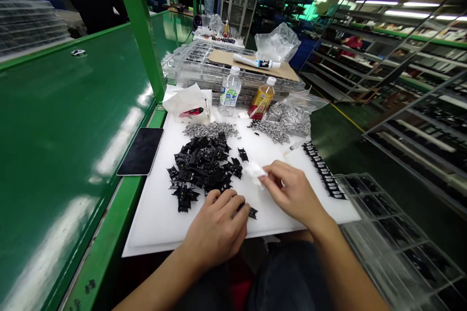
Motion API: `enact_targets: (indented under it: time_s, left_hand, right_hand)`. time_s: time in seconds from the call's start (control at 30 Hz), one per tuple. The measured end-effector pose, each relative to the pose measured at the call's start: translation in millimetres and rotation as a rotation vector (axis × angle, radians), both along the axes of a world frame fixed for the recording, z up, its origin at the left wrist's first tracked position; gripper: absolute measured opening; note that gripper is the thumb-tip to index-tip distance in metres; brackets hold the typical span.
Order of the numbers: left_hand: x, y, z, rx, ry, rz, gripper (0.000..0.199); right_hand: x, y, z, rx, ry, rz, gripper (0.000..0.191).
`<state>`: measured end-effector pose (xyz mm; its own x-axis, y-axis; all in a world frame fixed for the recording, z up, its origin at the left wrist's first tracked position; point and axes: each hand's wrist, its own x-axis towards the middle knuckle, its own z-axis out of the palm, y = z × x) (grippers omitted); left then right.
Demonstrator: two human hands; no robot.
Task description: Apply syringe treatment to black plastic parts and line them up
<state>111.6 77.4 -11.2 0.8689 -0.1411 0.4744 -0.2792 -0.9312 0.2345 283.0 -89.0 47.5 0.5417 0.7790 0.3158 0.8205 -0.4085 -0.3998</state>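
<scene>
My right hand [294, 192] pinches a crumpled white tissue [253, 171] between thumb and fingertips, just above the white foam board [277, 221]. Close to the board's front edge, my left hand [221, 223] has its fingers curled over a small black plastic part [252, 213]. Only one end of that part shows past the fingers; the thumb's grip is hidden. Beyond the left hand lies a heap of similar black parts [200, 160]. One loose black part [242, 154] sits near the tissue.
Small grey pieces [211, 130] lie behind the heap, beside a bag of grey pieces [295, 119]. Two bottles, clear [230, 95] and yellow-red [261, 102], stand at the back. A row of black parts [324, 172] lines the right edge. A tablet [141, 150] rests left.
</scene>
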Motion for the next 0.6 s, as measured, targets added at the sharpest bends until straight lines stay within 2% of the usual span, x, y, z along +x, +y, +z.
enact_targets:
  time_s: [0.1, 0.2, 0.3, 0.37, 0.43, 0.5, 0.57, 0.6]
  left_hand:
    - [0, 0, 0.8, 0.006, -0.009, -0.003, 0.024]
    - [0, 0, 1.4, 0.001, -0.014, -0.003, 0.023]
    - [-2, 1, 1.5, -0.01, -0.014, 0.002, 0.022]
    - [-3, 2, 1.8, -0.013, -0.009, -0.006, 0.023]
    - [-3, 3, 2.3, -0.013, -0.001, -0.022, 0.024]
    - [-3, 4, 2.8, -0.009, -0.002, -0.038, 0.026]
    - [-3, 4, 3.1, -0.013, -0.014, -0.048, 0.03]
    - [-2, 3, 3.2, -0.021, -0.024, -0.046, 0.032]
  right_hand:
    - [26, 31, 32.3, 0.199, -0.071, -0.101, 0.018]
    - [64, 74, 57.2, 0.237, -0.141, -0.208, 0.013]
    - [99, 117, 62.7, 0.124, -0.17, -0.296, 0.018]
    - [108, 132, 58.8, 0.045, -0.141, -0.299, 0.018]
    - [100, 129, 53.8, 0.01, -0.122, -0.284, 0.023]
    - [80, 107, 49.5, 0.021, -0.127, -0.279, 0.027]
    - [58, 71, 44.8, 0.137, -0.17, -0.297, 0.027]
    - [51, 51, 41.4, 0.324, -0.236, -0.327, 0.025]
